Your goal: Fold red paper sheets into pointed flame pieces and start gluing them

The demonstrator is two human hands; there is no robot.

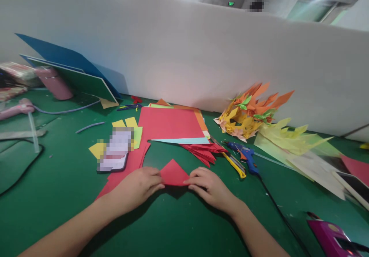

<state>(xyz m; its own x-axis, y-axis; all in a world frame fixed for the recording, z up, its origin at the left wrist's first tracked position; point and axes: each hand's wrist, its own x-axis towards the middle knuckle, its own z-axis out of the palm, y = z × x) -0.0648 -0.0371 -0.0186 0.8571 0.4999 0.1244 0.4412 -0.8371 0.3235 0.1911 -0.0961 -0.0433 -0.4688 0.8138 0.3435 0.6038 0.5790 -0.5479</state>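
Note:
Between my two hands is a small red piece of paper (173, 173), its point facing away from me and a straight edge toward me. My left hand (146, 182) pinches its left corner. The right corner sits between the fingertips of my right hand (206, 184). Beyond it lies a stack of red sheets (170, 122) with a light blue sheet (184, 140) across its near edge. Several folded red paper pieces (203, 153) fan out at the right, and red strips (135, 161) lie partly under my left forearm.
A phone (117, 149) rests on yellow notes at the left. To the right are a yellow utility knife (235, 164), a blue glue gun (246, 155) with a cord, and folded paper flowers (250, 113). A pink bottle (53, 82) leans near blue and green boards (75, 76).

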